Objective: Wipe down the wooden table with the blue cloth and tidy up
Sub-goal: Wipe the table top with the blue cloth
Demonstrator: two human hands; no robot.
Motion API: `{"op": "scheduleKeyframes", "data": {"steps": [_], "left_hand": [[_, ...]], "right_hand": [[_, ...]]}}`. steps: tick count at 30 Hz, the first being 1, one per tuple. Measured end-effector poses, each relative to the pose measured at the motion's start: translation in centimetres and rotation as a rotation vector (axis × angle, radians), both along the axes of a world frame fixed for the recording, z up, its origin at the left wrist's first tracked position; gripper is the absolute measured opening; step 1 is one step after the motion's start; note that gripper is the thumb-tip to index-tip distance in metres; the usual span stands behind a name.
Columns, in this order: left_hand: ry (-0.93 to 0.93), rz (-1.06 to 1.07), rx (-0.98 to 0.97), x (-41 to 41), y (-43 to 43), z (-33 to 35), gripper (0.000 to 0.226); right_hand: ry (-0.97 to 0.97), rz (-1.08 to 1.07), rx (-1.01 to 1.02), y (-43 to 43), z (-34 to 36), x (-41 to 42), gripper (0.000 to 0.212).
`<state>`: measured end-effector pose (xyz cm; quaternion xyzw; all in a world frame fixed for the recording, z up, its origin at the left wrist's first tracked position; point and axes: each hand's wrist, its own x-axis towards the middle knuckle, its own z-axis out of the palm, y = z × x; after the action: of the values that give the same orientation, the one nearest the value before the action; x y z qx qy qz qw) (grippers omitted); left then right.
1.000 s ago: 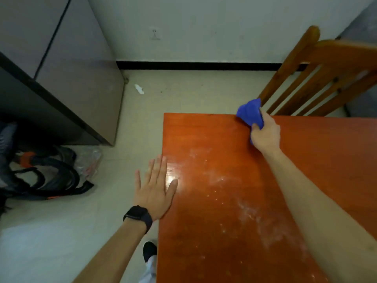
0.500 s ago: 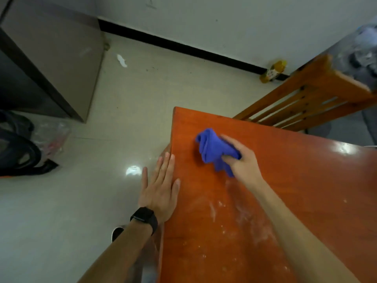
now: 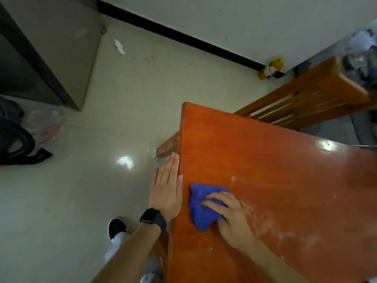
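Observation:
The orange-brown wooden table [image 3: 265, 160] fills the right half of the head view, with white dusty smears to the right of my hands. My right hand [image 3: 230, 219] grips the bunched blue cloth [image 3: 201, 209] and holds it down on the tabletop close to the left edge. Just left of it, my left hand [image 3: 166, 190] lies flat with straight fingers along the table's left edge, a black watch on its wrist. The two hands are a short gap apart.
A wooden chair [image 3: 306, 103] stands at the table's far side. A grey cabinet [image 3: 53, 50] is at the upper left, with black hoses [image 3: 18, 144] and a plastic bag on the floor below it. A yellow bottle [image 3: 271, 68] leans at the wall. My shoe [image 3: 116, 227] is by the table.
My right hand has dragged the blue cloth from the far edge near the chair toward me along the table's left side. My left hand has stayed flat at the left edge.

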<state>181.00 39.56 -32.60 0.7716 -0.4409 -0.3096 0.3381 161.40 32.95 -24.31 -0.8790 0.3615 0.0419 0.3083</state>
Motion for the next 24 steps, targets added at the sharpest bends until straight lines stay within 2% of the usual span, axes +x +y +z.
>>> {"op": "scheduleKeyframes", "data": {"steps": [2,4,6,9,12,14,17,19,21,24], "left_hand": [[-0.051,-0.046,-0.019,0.3,-0.2,0.4,0.055],[-0.103,-0.121,-0.029,0.5,-0.4,0.6,0.054],[-0.104,-0.129,-0.022,0.5,-0.5,0.5,0.055],[-0.094,-0.056,-0.029,0.2,-0.4,0.7,0.053],[-0.034,0.029,-0.050,-0.2,-0.1,1.0,0.052],[0.026,0.098,-0.098,-0.2,0.1,1.0,0.054],[0.050,0.186,-0.158,-0.3,0.5,0.7,0.059],[-0.007,0.063,-0.167,-0.6,1.5,0.6,0.065],[-0.094,-0.139,-0.115,-0.6,3.0,0.8,0.064],[-0.246,-0.311,0.050,-0.6,3.3,0.7,0.066]], "right_hand": [[0.021,-0.017,0.138,-0.2,1.7,-0.6,0.047],[-0.024,-0.103,0.147,-3.9,2.6,1.9,0.047],[-0.059,-0.213,0.035,-9.2,2.9,7.0,0.057],[-0.079,-0.251,-0.188,-15.2,1.1,15.8,0.063],[-0.055,-0.163,-0.299,-14.3,-2.0,19.5,0.065],[-0.076,-0.072,-0.336,-10.4,-3.0,17.1,0.064],[-0.129,-0.082,-0.194,-3.2,-2.8,9.1,0.061],[-0.122,-0.142,-0.093,1.6,-1.8,3.1,0.059],[-0.056,-0.078,0.053,5.3,-0.5,-1.9,0.059],[-0.037,0.003,0.182,4.7,1.7,-4.6,0.062]]}}
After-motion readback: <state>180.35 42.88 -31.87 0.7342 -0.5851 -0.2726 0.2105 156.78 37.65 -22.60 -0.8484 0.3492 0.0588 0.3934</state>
